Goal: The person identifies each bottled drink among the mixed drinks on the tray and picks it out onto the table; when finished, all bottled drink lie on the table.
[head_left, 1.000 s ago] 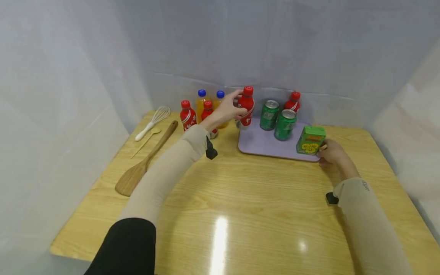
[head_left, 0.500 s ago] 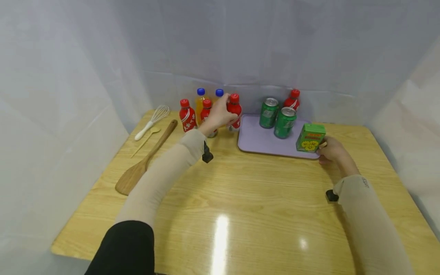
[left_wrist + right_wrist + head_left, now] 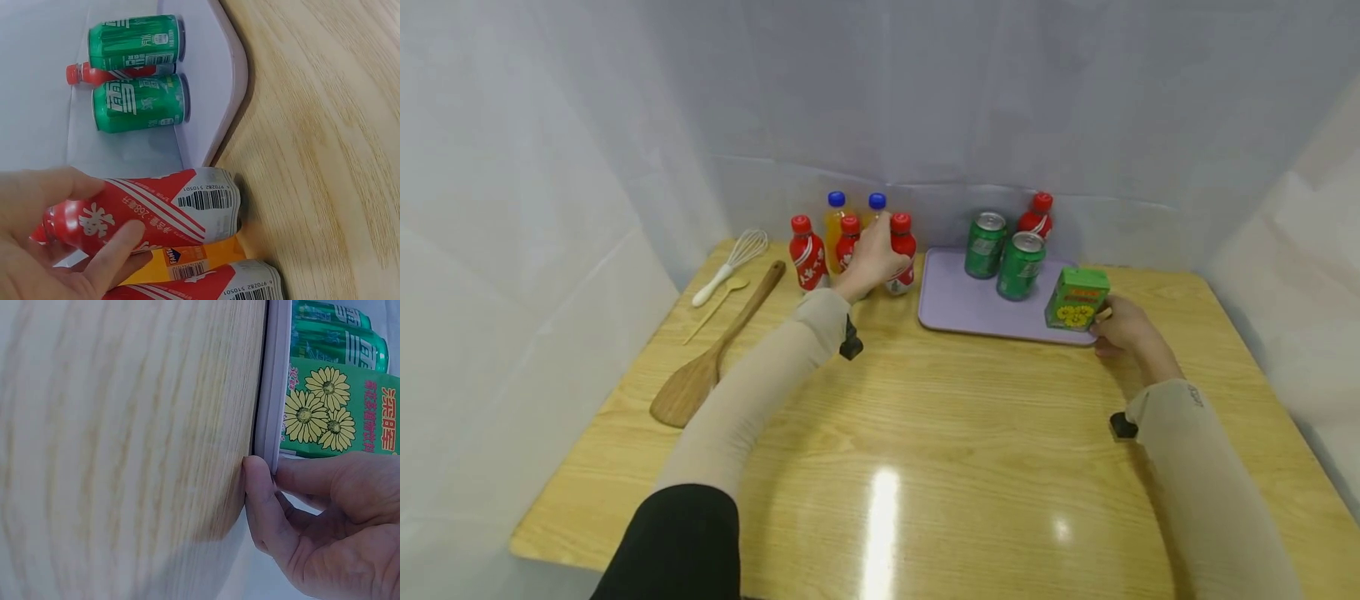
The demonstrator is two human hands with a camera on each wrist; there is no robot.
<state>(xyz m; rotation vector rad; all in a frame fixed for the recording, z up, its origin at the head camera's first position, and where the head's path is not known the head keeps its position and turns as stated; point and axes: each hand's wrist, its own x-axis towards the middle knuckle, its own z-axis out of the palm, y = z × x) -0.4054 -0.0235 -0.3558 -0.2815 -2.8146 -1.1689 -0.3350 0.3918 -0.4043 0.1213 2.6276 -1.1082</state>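
Observation:
My left hand (image 3: 872,260) grips a red-capped drink bottle (image 3: 902,242) that stands upright on the table, just left of the lilac tray (image 3: 955,310). In the left wrist view, thumb and fingers wrap the upper part of this bottle (image 3: 159,209). Over at the tray's right front corner, my right hand (image 3: 1126,327) pinches the rim, the tray edge (image 3: 272,419) lying between thumb and fingers in the right wrist view. On the tray are two green cans (image 3: 1021,267), another red bottle (image 3: 1036,221) behind them, and a green drink carton (image 3: 1077,300) beside my right fingers.
Left of the gripped bottle stand two more red bottles (image 3: 808,257) and two blue-capped orange drink bottles (image 3: 836,221), partly hidden. A whisk (image 3: 730,267), a small spoon (image 3: 718,308) and a wooden spatula (image 3: 688,387) lie on the left. A pale sheet (image 3: 962,100) hangs behind.
My left hand has carried the red bottle left and down, from over the tray's left end to the table beside the other bottles. The right hand has stayed on the tray corner.

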